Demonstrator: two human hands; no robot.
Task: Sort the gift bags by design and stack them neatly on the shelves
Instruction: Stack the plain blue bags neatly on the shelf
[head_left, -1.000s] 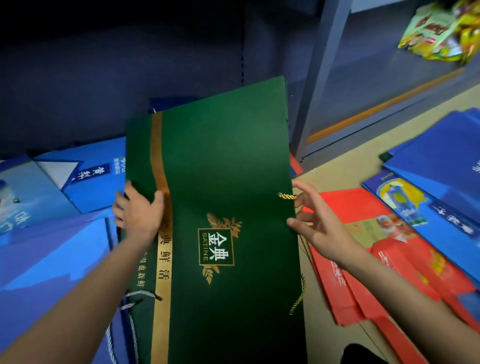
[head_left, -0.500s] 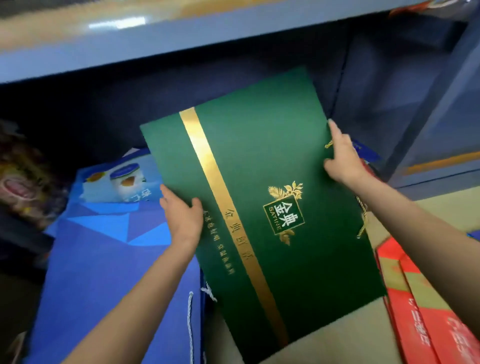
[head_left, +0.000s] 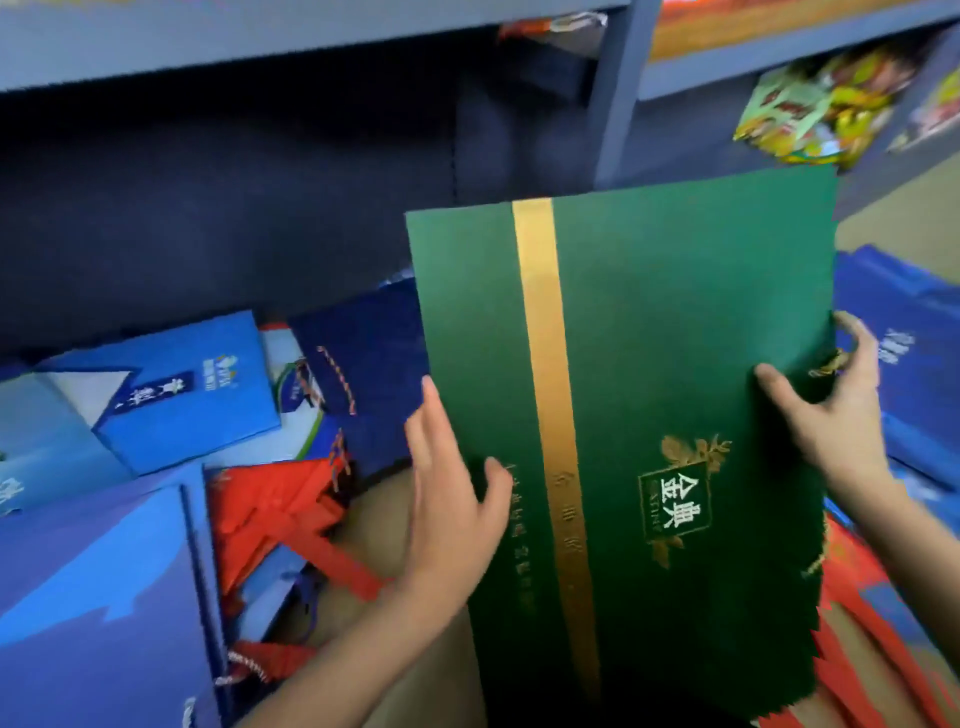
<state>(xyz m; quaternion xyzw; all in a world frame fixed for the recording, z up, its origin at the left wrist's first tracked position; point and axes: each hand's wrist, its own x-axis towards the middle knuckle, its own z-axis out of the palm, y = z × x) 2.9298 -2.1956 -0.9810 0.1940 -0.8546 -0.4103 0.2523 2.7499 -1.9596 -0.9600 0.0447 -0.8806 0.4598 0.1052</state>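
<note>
You hold the green gift bag (head_left: 675, 364) flat and upright between both hands, in front of the dark lower shelf bay (head_left: 234, 208). Your left hand (head_left: 452, 499) sits at the bag's left edge: the fingers are nearly straight and held close together, running up behind that edge, while the thumb lies across the green front just left of the gold stripe (head_left: 550, 395). It is a light clasp of the edge, thumb in front and fingers behind. Your right hand (head_left: 831, 410) takes the right edge higher up, the thumb pressed onto the front and the other fingers curled round behind, beside the gold cord handle (head_left: 826, 366). The bag's lower end is blurred, so you cannot tell whether it rests on anything.

Half a second ago the bag leaned to the left, with its stripe running diagonally; now it stands almost straight and sits further right in view. Your left hand then wrapped the edge more tightly; now its fingers are straighter. Your right hand then lay flatter near the upper right edge; now it curls round the edge.

To the left lie blue gift bags (head_left: 171, 389) and a dark navy bag (head_left: 363, 353), with red bags (head_left: 270, 514) between them and your left arm. More blue bags (head_left: 904, 332) lie to the right. A colourful packet (head_left: 826, 98) sits on the shelf at upper right.
</note>
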